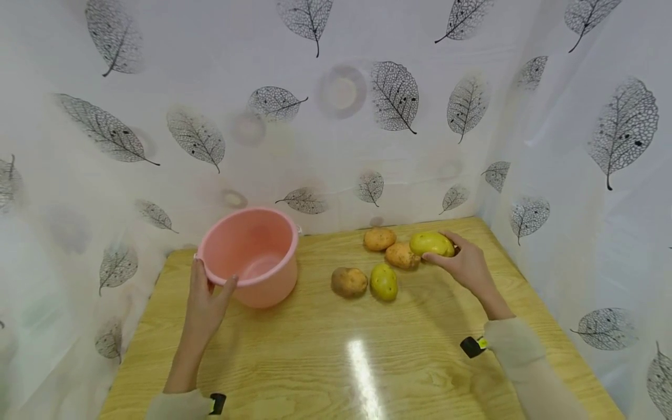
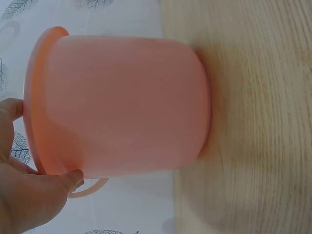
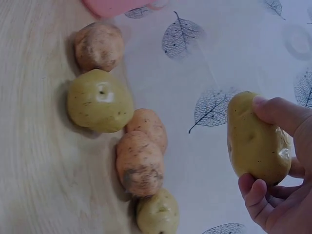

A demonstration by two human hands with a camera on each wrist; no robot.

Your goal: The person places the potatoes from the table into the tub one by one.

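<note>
A pink plastic bucket point(image 1: 270, 286) stands at the back left of the wooden table, its mouth facing up and toward me. My left hand point(image 1: 207, 303) grips its rim at the near left, thumb and fingers apart along the edge; the left wrist view shows the bucket's smooth side point(image 2: 126, 107). In my right hand point(image 1: 467, 265) is a smooth yellow-green potato point(image 3: 256, 139), held between thumb and fingers above the table. Nearby lie three brown potatoes, one of them the left brown potato point(image 1: 349, 282), and a yellow-green potato point(image 1: 384, 282).
Another yellow potato point(image 3: 158, 212) shows low in the right wrist view; in the head view it is mostly hidden near the right hand. A white curtain with leaf prints point(image 1: 341, 146) borders the table point(image 1: 294, 361) behind and at the sides.
</note>
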